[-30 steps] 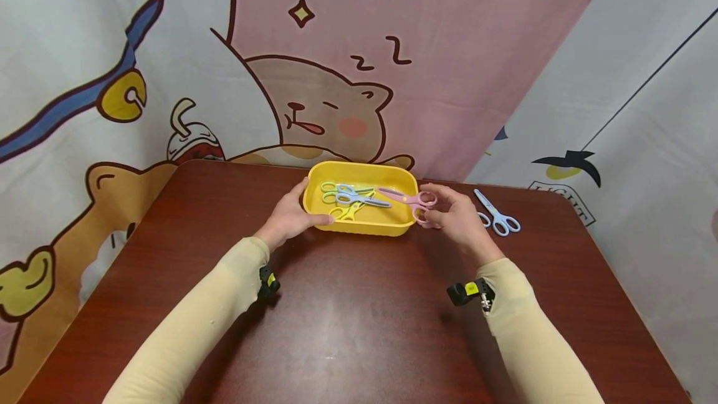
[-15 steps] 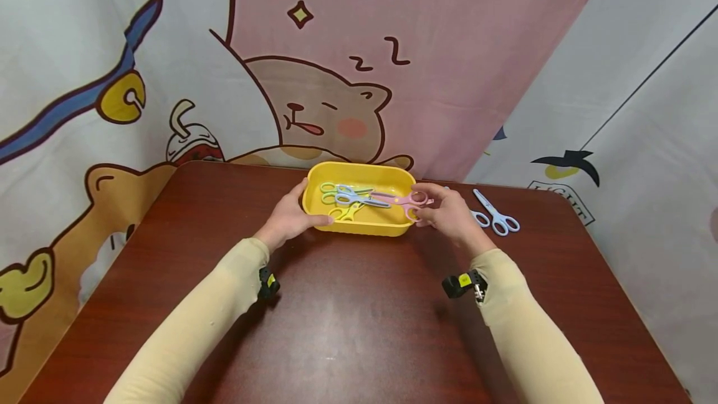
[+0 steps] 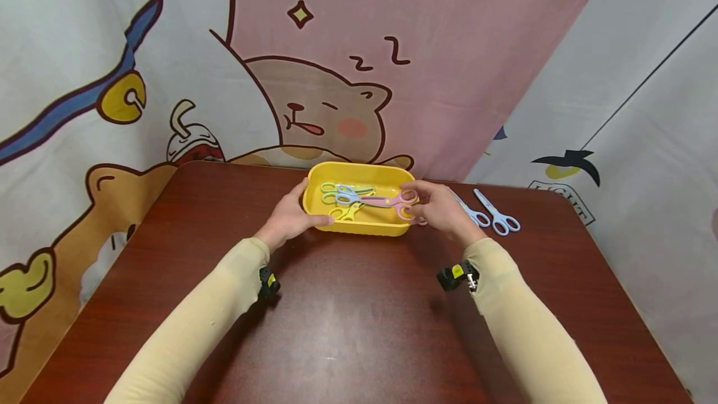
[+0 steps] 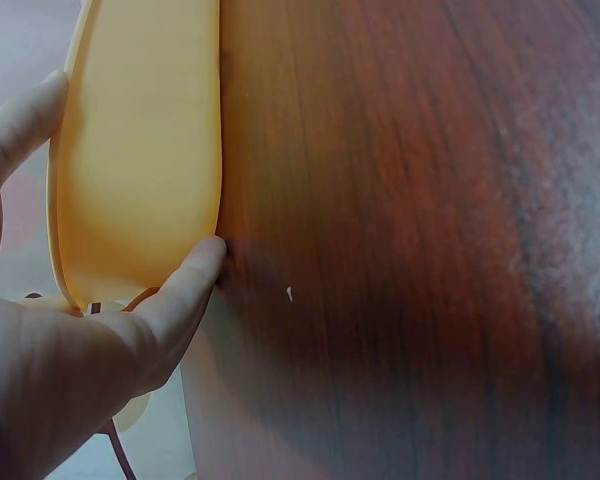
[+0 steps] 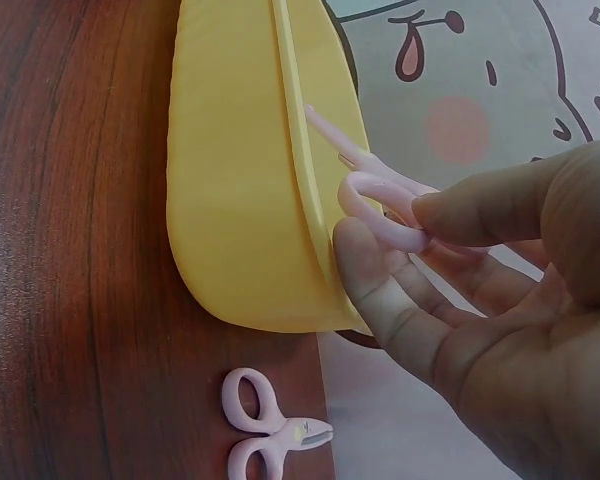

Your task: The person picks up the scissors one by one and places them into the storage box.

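Note:
A yellow plastic basket (image 3: pixel 381 228) stands at the table's far side. My left hand (image 3: pixel 288 219) holds its left end, thumb on the near rim and fingers on the far part of that end; in the left wrist view the hand (image 4: pixel 90 350) spans the basket wall (image 4: pixel 140 170). My right hand (image 3: pixel 443 209) pinches pink scissors (image 5: pixel 380 205) by a handle loop, their blades pointing left over the basket's inside. Under these blades lie blue scissors (image 3: pixel 348 196), green-handled scissors (image 3: pixel 328 192) and yellow scissors (image 3: pixel 343 212) in the basket.
Two pairs of blue scissors (image 3: pixel 496 214) lie on the table right of my right hand. Another pair of pink scissors (image 5: pixel 270 428) lies beside the basket's right end, mostly hidden by my hand in the head view. A patterned curtain (image 3: pixel 437 80) hangs behind the table.
My right hand has moved left with the pink scissors, carrying them further over the basket. More of the blue scissors on the table now shows. The left hand and basket stay put.

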The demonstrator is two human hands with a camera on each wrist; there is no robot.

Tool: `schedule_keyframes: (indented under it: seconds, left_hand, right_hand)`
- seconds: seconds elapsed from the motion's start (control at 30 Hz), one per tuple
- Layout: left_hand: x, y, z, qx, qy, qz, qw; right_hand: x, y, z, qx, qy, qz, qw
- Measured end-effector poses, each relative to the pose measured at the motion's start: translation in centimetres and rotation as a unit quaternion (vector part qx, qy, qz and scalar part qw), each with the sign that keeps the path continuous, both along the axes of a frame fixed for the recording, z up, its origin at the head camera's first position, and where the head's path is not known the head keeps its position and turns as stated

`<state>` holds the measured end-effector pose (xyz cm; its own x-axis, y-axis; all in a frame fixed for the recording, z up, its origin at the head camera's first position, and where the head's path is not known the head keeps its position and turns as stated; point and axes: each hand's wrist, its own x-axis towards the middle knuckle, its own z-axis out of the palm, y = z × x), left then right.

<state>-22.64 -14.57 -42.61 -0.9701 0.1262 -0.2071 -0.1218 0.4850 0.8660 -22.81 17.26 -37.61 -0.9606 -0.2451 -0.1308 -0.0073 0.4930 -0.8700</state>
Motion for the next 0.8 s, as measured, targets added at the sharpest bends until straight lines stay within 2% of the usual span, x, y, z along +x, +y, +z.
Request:
schedule_keyframes:
  seconds: [0.23,0.8]
  left_hand:
    - [0.0,0.0,0.1,-0.001,-0.003,0.001,1.0000]
    - [0.0,0.0,0.2,0.002,-0.002,-0.003,1.0000]
  right_hand:
    - [-0.5,-0.5,0.2,0.007,-0.025,0.010,0.9996]
    - [-1.1,-1.4,0.5,0.075,-0.030,0.040,0.9959]
